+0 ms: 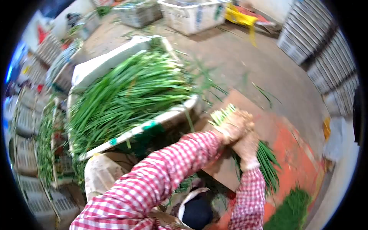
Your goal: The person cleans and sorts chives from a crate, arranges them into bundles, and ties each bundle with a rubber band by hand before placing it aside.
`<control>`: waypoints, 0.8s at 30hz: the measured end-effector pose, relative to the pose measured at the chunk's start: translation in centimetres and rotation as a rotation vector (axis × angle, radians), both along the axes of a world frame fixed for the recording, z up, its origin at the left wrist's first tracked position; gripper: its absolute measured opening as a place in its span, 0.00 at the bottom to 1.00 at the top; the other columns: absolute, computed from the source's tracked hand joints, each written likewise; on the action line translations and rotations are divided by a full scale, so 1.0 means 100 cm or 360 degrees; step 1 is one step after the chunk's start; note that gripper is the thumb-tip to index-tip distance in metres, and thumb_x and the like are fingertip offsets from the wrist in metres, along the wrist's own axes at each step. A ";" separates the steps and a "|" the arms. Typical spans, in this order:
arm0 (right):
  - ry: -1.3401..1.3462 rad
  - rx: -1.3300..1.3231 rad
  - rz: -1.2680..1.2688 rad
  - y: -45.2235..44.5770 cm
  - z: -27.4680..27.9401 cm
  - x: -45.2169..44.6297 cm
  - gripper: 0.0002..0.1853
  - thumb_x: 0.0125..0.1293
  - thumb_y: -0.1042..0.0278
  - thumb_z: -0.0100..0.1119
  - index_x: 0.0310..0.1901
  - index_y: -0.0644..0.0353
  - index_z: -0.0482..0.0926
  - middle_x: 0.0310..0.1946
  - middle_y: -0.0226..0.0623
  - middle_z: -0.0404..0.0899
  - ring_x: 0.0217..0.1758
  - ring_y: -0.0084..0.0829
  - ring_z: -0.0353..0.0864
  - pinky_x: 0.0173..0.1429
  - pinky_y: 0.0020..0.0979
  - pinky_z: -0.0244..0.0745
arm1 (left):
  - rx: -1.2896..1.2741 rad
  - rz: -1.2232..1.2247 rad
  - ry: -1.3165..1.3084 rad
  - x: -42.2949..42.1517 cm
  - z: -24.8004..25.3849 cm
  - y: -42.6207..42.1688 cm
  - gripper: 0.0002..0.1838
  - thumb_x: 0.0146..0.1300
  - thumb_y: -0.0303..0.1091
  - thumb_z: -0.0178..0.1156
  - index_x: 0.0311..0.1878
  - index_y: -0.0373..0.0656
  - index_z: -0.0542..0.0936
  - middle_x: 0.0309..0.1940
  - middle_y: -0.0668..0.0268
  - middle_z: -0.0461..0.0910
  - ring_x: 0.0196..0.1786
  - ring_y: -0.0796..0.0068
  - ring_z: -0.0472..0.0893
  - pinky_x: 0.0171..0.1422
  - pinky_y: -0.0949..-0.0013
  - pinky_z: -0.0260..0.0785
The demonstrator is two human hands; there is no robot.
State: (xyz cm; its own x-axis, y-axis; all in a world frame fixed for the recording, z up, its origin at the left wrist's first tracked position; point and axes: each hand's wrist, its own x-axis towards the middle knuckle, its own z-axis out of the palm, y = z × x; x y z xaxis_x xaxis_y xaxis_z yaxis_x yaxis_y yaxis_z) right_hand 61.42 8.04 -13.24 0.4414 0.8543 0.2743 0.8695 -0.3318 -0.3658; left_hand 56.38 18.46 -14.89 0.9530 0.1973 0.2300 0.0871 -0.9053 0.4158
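A bunch of garlic chives (pixel 269 163) lies across a brown board (pixel 245 100), its pale stem ends pointing up-left and its green leaves hanging down-right. My left hand (pixel 233 125) is closed round the bunch near the stem ends. Right beside it, touching it, my right hand (pixel 246 147) is closed on the same bunch nearer the leaves. Both sleeves are red-and-white checked. The hands hide the middle of the bunch, and some fingers are blurred.
A large white crate (pixel 132 142) heaped with loose green chives (pixel 130 90) stands left of the board. More chives (pixel 289 209) lie on an orange-red sheet (pixel 287 143) at lower right. Stacked crates (pixel 306 30) line the right wall. Another white tub (pixel 191 17) stands at the back.
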 end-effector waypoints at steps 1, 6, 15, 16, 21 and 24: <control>0.0183 -0.0066 -0.0044 -0.002 0.009 -0.003 0.29 0.39 0.50 0.73 0.42 0.58 0.77 0.34 0.43 0.80 0.40 0.45 0.81 0.45 0.43 0.74 | 0.0051 0.0005 0.0107 -0.002 0.005 0.001 0.23 0.67 0.43 0.43 0.57 0.38 0.73 0.56 0.54 0.74 0.63 0.59 0.69 0.70 0.59 0.54; -0.0222 -0.0684 -0.0301 -0.038 0.006 -0.010 0.62 0.32 0.41 0.75 0.69 0.59 0.54 0.69 0.42 0.56 0.72 0.40 0.54 0.70 0.48 0.53 | -0.0023 0.0258 0.0066 0.002 -0.013 -0.012 0.21 0.65 0.44 0.47 0.50 0.40 0.77 0.52 0.55 0.76 0.59 0.58 0.71 0.68 0.59 0.55; 0.0373 -0.0015 -0.0111 -0.044 -0.027 0.003 0.49 0.32 0.45 0.76 0.58 0.63 0.70 0.52 0.46 0.76 0.56 0.45 0.75 0.60 0.42 0.69 | 0.0052 0.0101 0.0087 -0.022 0.009 -0.026 0.38 0.65 0.54 0.47 0.72 0.42 0.54 0.72 0.54 0.54 0.75 0.61 0.52 0.77 0.56 0.39; 0.0358 -0.0006 -0.0081 -0.043 -0.027 0.004 0.49 0.32 0.45 0.76 0.58 0.63 0.70 0.52 0.46 0.76 0.56 0.45 0.75 0.60 0.42 0.69 | 0.0114 0.0002 0.0025 -0.036 0.020 -0.029 0.36 0.63 0.53 0.50 0.70 0.43 0.60 0.70 0.55 0.58 0.73 0.60 0.55 0.76 0.55 0.43; -0.0146 -0.0232 -0.0215 -0.041 -0.023 -0.005 0.56 0.35 0.45 0.76 0.67 0.59 0.60 0.61 0.46 0.68 0.62 0.46 0.69 0.65 0.44 0.63 | -0.0184 -0.0311 0.0160 -0.121 0.087 -0.006 0.18 0.59 0.46 0.59 0.46 0.45 0.81 0.49 0.59 0.78 0.53 0.58 0.76 0.58 0.56 0.69; -0.0126 -0.0289 -0.0210 -0.042 -0.019 -0.011 0.61 0.34 0.44 0.76 0.70 0.57 0.53 0.66 0.44 0.61 0.68 0.44 0.62 0.69 0.46 0.56 | -0.0376 0.0232 0.0152 -0.185 0.119 0.059 0.17 0.60 0.45 0.57 0.44 0.42 0.81 0.41 0.55 0.81 0.46 0.55 0.80 0.53 0.60 0.72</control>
